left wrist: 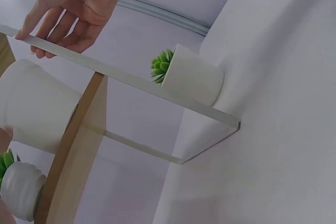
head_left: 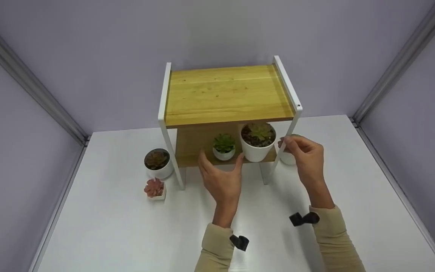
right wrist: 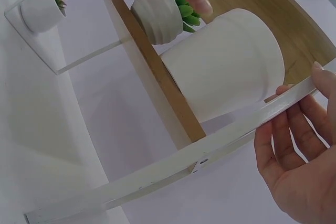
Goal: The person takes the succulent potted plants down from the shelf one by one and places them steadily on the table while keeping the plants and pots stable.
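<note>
A two-tier shelf with wooden boards and a white frame (head_left: 288, 85) stands on the table. On its lower board sit a small ribbed pot (right wrist: 156, 17) with a green succulent (head_left: 224, 142) and, right of it, a larger white pot (head_left: 256, 152) with a succulent in dark soil. My left hand (head_left: 223, 183) is in front of the small pot, fingers and thumb spread to either side; its thumb tip is close to the larger pot. My right hand (head_left: 310, 160) holds the shelf's right front leg (right wrist: 283, 98) between thumb and fingers.
Left of the shelf stand a white round pot (head_left: 160, 170) with a brownish succulent and a small square pot (head_left: 158, 196) with a pink one. Another white pot (left wrist: 193, 77) with a green plant is on the table beyond the right leg. Pale walls (head_left: 217, 30) enclose the table.
</note>
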`<state>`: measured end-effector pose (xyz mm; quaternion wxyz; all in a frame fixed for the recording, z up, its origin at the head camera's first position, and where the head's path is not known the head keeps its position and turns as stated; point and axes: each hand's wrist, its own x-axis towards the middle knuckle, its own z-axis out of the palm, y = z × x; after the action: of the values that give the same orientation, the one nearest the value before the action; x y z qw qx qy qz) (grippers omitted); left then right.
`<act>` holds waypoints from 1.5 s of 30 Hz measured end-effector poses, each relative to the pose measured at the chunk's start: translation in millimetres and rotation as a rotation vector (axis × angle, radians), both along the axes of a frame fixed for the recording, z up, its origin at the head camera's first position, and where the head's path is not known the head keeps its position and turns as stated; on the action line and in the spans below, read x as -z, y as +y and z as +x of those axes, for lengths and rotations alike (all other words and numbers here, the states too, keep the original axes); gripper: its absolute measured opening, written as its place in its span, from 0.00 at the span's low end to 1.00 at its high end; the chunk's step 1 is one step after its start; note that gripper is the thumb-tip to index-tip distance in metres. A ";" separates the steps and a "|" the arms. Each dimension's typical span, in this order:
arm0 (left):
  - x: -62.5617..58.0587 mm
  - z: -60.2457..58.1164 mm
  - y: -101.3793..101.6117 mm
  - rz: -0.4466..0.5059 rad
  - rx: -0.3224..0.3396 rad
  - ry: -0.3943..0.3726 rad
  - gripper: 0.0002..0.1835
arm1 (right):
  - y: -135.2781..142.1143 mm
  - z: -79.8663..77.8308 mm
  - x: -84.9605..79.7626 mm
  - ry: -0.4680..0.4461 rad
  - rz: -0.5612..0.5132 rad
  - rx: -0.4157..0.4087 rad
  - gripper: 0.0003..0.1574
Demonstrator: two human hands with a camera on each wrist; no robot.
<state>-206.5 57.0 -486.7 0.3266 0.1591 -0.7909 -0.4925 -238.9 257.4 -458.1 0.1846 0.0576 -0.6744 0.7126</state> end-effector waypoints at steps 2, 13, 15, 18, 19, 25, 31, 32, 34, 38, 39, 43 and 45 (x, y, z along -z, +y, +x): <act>1.1 -2.4 1.6 0.001 -0.008 -0.004 0.56 | -0.2 -0.1 0.2 -0.005 -0.002 -0.002 0.17; 1.0 -14.2 4.4 0.054 0.014 0.067 0.47 | -0.5 -0.8 0.6 -0.008 0.030 0.002 0.16; 1.1 -16.2 4.2 0.054 0.006 0.071 0.47 | -0.6 -0.8 0.8 -0.009 0.029 -0.003 0.17; 1.5 -18.6 4.2 0.042 -0.006 0.058 0.46 | -0.5 -0.9 0.7 -0.008 0.019 -0.010 0.17; 1.5 -19.2 4.4 0.035 -0.009 0.051 0.45 | -0.4 -0.8 0.5 -0.008 0.017 -0.011 0.18; -1.2 -20.5 5.4 -0.011 -0.016 -0.002 0.42 | 1.3 -0.7 0.3 -0.009 0.023 -0.010 0.19; -4.1 -20.0 5.3 -0.032 -0.013 -0.020 0.38 | 3.1 0.1 0.9 -0.022 0.034 0.001 0.19; -4.5 -20.0 4.9 -0.032 -0.013 -0.019 0.37 | 3.0 0.3 0.8 -0.023 0.034 0.004 0.19; -5.2 -19.9 4.3 -0.027 -0.014 -0.017 0.35 | 2.5 0.5 0.6 -0.023 0.030 0.008 0.19; -6.7 -20.1 3.5 -0.019 -0.016 -0.007 0.31 | 1.5 0.9 -0.1 -0.010 0.024 0.006 0.19; -6.9 -20.1 3.3 -0.019 -0.016 -0.003 0.31 | 1.2 1.2 -0.4 -0.006 0.025 0.006 0.18; -7.6 -19.7 2.8 -0.024 -0.019 0.016 0.30 | 0.7 2.0 -0.4 -0.001 0.038 0.014 0.16; -7.8 -19.8 2.6 -0.026 -0.024 0.025 0.30 | 0.5 2.1 -0.7 -0.004 0.039 0.016 0.15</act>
<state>-226.2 59.5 -479.0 0.3442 0.1580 -0.7912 -0.4801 -236.8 257.9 -457.5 0.1878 0.0546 -0.6887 0.6981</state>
